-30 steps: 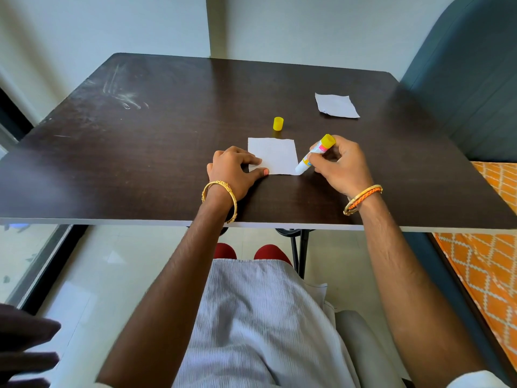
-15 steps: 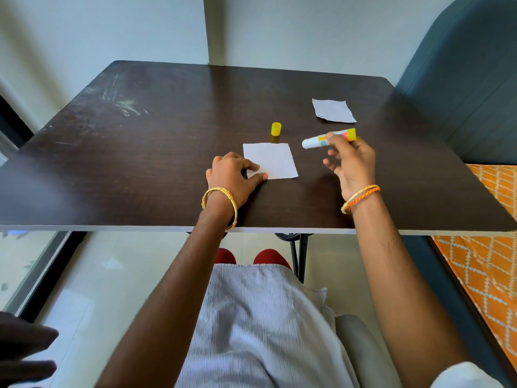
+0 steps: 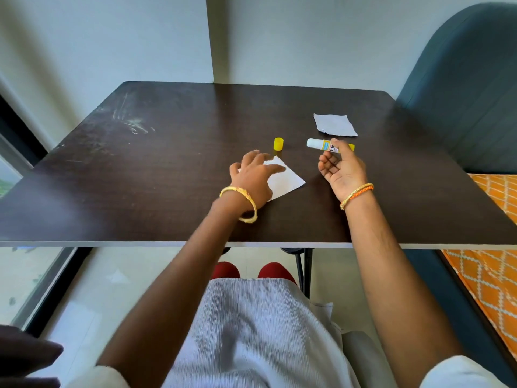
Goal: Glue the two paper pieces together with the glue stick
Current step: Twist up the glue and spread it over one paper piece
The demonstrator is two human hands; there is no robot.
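Two hands work over the dark counter point(image 3: 140, 169). Nearest, the left hand point(image 3: 251, 177) lies with fingers spread and loose on the near paper piece point(image 3: 285, 180), gripping nothing. Just beyond, the right hand point(image 3: 342, 169), palm up, pinches the uncapped glue stick point(image 3: 324, 144) at its fingertips, its other fingers relaxed. The yellow cap point(image 3: 278, 143) stands behind the near paper; the second paper piece point(image 3: 334, 124) lies farthest. Such a light pinch could drop the stick, and the exposed glue may smear the counter.

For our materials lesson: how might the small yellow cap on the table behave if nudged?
The yellow cap stands upright on the table, so a light nudge would probably slide or topple it. It looks small and cylindrical; once tipped, it would likely roll.
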